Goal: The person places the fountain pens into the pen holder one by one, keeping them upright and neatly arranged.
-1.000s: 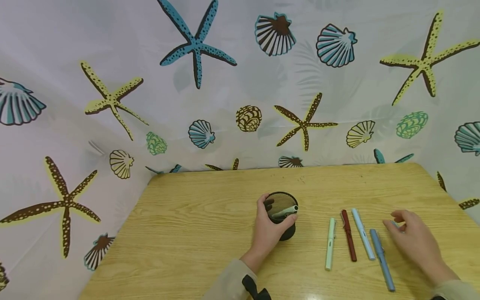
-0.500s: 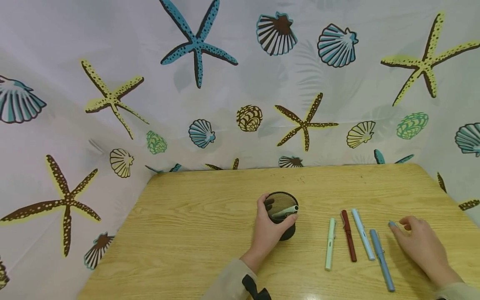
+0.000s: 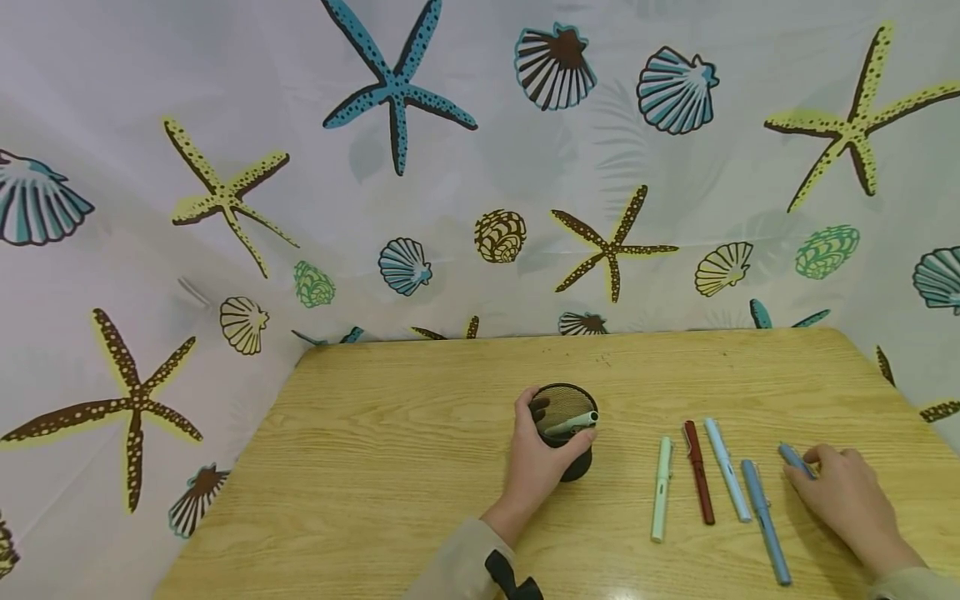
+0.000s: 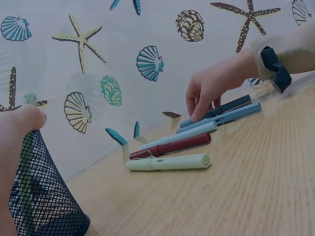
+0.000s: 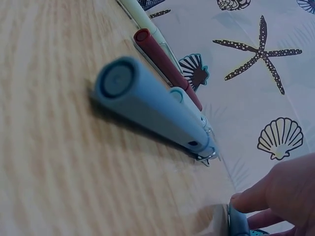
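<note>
Dark blue pen (image 3: 792, 457) is, of the pens outside the mesh cup (image 3: 576, 465), the one nearest the right edge of the desk (image 3: 412, 433), pinched by the right grip (image 3: 847, 500); the left grip (image 3: 534, 460) is curled round the cup, well in from the left edge; done, it seems: one pale green pen (image 3: 573, 423) stands inside, though I cannot tell if others do; left, I judge: the pinched one, plus the mint pen (image 3: 660, 492), dark red pen (image 3: 699, 473), light blue pen (image 3: 727, 471) and mid-blue pen (image 3: 767, 525), lying apart.
</note>
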`<state>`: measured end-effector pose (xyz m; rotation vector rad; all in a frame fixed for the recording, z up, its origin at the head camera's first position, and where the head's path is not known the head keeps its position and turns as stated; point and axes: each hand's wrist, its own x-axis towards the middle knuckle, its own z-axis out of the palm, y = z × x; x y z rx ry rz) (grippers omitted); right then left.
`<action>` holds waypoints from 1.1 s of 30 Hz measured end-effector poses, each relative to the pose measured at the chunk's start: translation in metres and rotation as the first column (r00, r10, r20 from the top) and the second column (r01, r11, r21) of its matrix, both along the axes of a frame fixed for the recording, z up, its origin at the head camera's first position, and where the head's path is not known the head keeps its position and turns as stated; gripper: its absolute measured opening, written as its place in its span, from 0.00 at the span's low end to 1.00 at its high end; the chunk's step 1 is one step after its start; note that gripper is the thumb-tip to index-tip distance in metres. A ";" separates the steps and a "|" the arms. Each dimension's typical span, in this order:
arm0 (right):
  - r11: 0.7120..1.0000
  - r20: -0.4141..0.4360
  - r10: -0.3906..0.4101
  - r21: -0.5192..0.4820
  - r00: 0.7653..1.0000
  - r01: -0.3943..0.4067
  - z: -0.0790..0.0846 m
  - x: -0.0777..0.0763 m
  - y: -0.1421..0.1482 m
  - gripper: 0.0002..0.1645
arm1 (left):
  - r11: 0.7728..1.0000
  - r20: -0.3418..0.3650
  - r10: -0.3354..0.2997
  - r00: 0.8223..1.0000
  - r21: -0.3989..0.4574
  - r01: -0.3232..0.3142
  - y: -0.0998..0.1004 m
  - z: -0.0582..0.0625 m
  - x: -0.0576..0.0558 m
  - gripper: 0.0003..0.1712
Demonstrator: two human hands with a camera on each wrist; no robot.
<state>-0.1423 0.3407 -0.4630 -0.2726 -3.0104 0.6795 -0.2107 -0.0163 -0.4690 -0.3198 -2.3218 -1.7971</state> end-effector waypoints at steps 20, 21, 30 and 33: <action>1.000 0.007 -0.012 0.003 1.000 0.012 -0.001 -0.003 -0.001 0.19 | 1.000 -0.004 0.003 1.000 0.008 -0.003 0.000 0.002 0.002 0.51; 1.000 0.004 -0.011 0.001 1.000 0.011 -0.001 -0.003 -0.001 0.19 | 1.000 -0.002 0.005 1.000 0.006 -0.005 0.000 0.002 0.003 0.51; 1.000 -0.065 -0.002 -0.012 0.998 0.001 0.001 -0.003 -0.005 0.19 | 1.000 -0.002 -0.003 1.000 0.026 0.003 -0.001 0.001 0.002 0.50; 1.000 -0.098 0.005 -0.015 0.995 -0.007 0.001 -0.002 -0.006 0.19 | 1.000 -0.001 -0.006 1.000 0.031 0.006 0.000 0.001 0.001 0.50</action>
